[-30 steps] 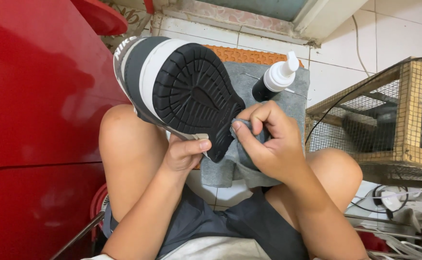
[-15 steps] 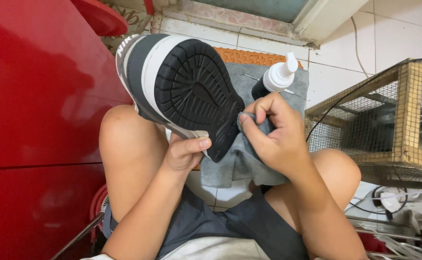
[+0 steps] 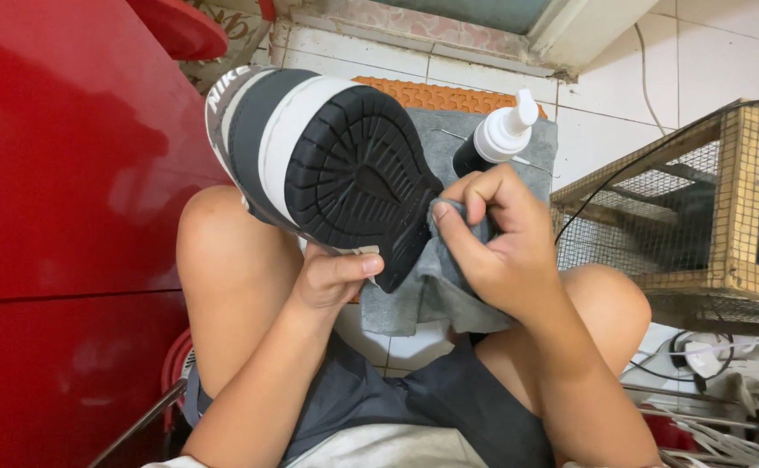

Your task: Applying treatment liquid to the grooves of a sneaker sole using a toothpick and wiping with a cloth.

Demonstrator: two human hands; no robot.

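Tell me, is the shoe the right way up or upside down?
Tipped up: the shoe shows its black sole to the camera, held from beneath by the left hand.

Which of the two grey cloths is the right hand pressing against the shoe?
The small grey cloth bunched in the right hand, not the grey mat on the floor.

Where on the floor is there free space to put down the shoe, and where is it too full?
Bare white tiles show between the grey mat and the wire cage. A small patch of tile shows between the knees, under the grey cloth. The mat already holds the spray bottle. The right corner, with cables, is crowded.
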